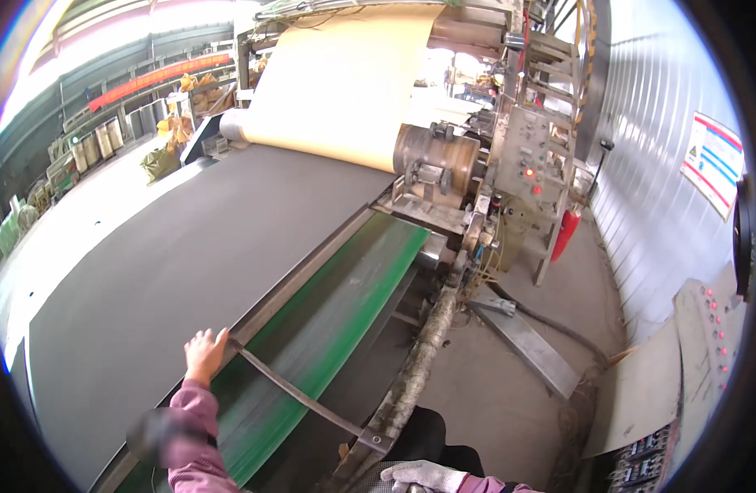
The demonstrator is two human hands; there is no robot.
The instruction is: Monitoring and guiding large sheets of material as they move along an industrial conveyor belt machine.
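Observation:
My left hand (204,355), bare below a pink sleeve, lies over the near edge of a wide dark grey sheet (197,238). Its fingers are stretched and a little apart, holding nothing. Beside it runs a metal edge rail (271,300), where a thin metal crossbar (300,389) begins and spans a green conveyor belt (345,304). Low in the view, my right hand (427,475) wears a whitish knit glove. Its fingers curl over a small metallic piece, mostly hidden by the glove and the frame edge. A grey mesh-like surface (363,478) lies beside it.
Ahead, a broad yellowish sheet (337,82) comes down to a roller (435,160). A worn round pipe (427,345) flanks the belt. To the right are a control panel (521,152) with red lights, a red fire extinguisher (566,234), a metal channel (530,353) and an electrical cabinet (698,329).

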